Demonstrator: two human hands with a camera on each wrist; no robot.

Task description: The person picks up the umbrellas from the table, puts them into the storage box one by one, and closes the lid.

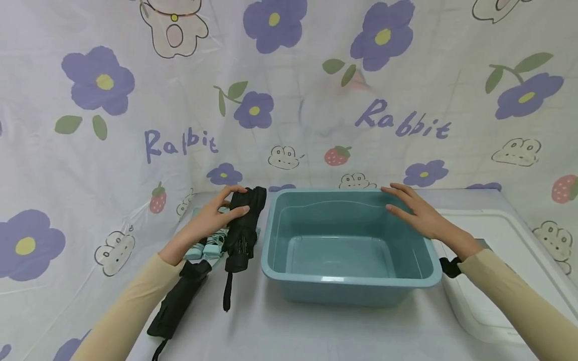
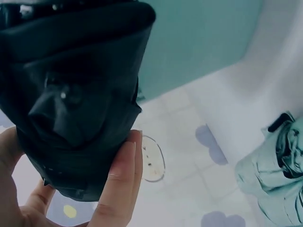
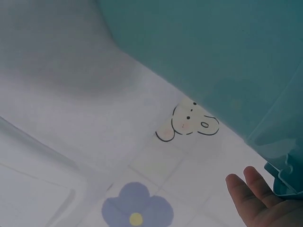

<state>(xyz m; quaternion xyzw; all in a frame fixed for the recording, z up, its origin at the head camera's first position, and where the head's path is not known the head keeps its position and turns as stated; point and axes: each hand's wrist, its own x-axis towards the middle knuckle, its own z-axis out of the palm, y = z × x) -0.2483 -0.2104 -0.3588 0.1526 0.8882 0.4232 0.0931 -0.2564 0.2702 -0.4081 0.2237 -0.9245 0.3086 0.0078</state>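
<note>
Two "Rabbit" prints on cloth [image 1: 135,90] behind black umbrella [image 1: 241,225], basin [image 1: 352,291].

Left hand [image 1: 212,216] gripping black folded umbrella [image 1: 242,228], right hand [image 1: 417,213] resting on teal basin [image 1: 347,281] rim

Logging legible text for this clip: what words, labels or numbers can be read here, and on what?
"Rabbit" on the flowered cloth, left of centre, in purple script.
"Rabbit" on the same cloth, right of centre.
A small pale mark on the black umbrella in the left hand: too small to read.
</note>
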